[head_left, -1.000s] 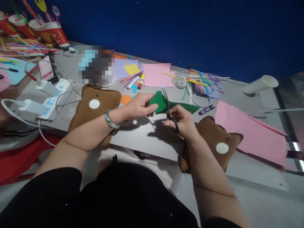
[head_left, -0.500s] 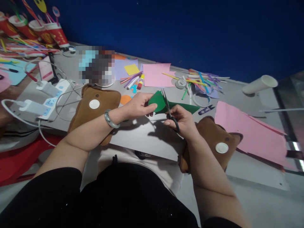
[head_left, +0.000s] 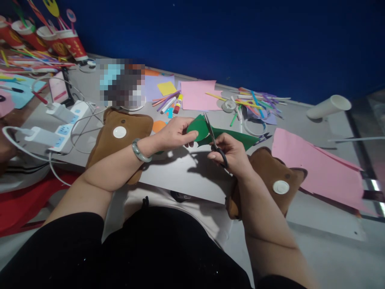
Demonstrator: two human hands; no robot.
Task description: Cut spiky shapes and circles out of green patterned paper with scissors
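Between thumb and fingers, my left hand (head_left: 182, 134) pinches a piece of green paper (head_left: 199, 127) whose near part has a rounded edge. My right hand (head_left: 230, 151) grips black-handled scissors (head_left: 212, 134), the blades pointing away from me and lying against the green paper. A strip of the green paper stretches off to the right behind my right hand. Both hands are above the white table, with their shadows on it. Under my left forearm lies a brown cushion (head_left: 123, 132) with a white disc; a similar brown cushion (head_left: 272, 172) is under my right forearm.
Pink paper (head_left: 201, 95), markers and a glue stick (head_left: 178, 104) lie behind my hands. Coloured sticks (head_left: 261, 102) and tape are at back right, near a white paper cup (head_left: 329, 107). A power strip (head_left: 69, 125) with cables stands left. Purple snips (head_left: 263, 138) lie near the green strip.
The green strip on the right has swung a little outward and now partly covers the purple snips. Both hands stay almost in place, and the green paper has shifted slightly left.
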